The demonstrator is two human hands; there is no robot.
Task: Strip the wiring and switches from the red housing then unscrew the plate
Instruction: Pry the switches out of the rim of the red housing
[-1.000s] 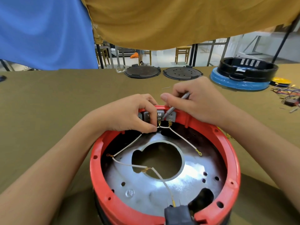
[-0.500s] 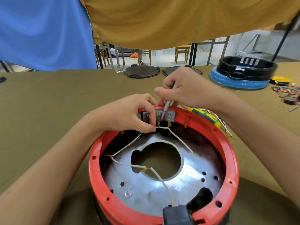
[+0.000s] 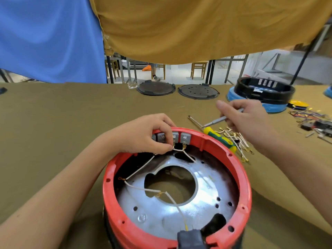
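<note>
The round red housing (image 3: 241, 178) stands open-side up in front of me, with a shiny metal plate (image 3: 161, 218) inside and a large hole in its middle. Grey switches (image 3: 185, 138) sit in the far rim. White wires (image 3: 140, 173) run from them across the plate to a dark plug (image 3: 190, 238) at the near rim. My left hand (image 3: 145, 137) rests on the far rim and pinches a wire terminal below the switches. My right hand (image 3: 246, 119) hovers right of the housing and grips a thin grey tool (image 3: 215, 122), tip pointing left.
A green-and-yellow screwdriver (image 3: 219, 139) and several loose white wires (image 3: 237, 142) lie right of the housing. Two dark round lids (image 3: 156, 88) sit at the table's far edge. A black ring on a blue base (image 3: 264, 92) and a tangle of coloured wires (image 3: 309, 117) are at far right.
My right hand has lifted the thin tool away from the switches and moved right, uncovering the screwdriver and loose wires. My left hand has stayed at the switches.
</note>
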